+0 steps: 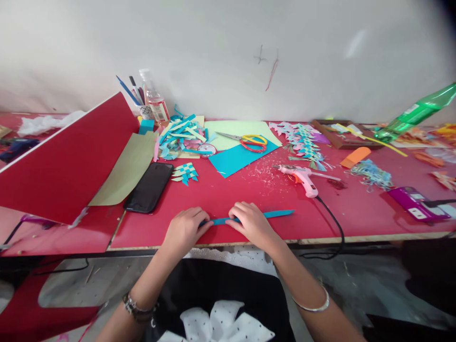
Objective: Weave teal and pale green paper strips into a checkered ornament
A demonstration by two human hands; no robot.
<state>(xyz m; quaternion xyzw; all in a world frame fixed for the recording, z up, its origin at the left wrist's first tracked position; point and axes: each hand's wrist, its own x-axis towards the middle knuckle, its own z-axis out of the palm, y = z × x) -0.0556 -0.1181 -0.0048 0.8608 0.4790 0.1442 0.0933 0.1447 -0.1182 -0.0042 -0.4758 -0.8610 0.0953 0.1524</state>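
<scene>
A narrow blue paper strip (280, 214) stretches sideways just above the front edge of the red table. My left hand (187, 225) pinches it near its left end, thumb and fingers closed. Further right, my right hand (249, 221) grips the same strip, whose free end runs out past that hand. A short bare length of the strip shows between my two thumbs. Beyond my left hand lies a small woven piece of blue and pale green paper (185, 173), next to a black phone (149, 187).
Scissors (249, 141) rest on blue paper (242, 159). A pink glue gun (299, 178) lies right, its cord hanging over the edge. Paper strips (183, 135) are heaped at the back. A red board (71, 156) leans left; a green bottle (413, 116) tilts at right.
</scene>
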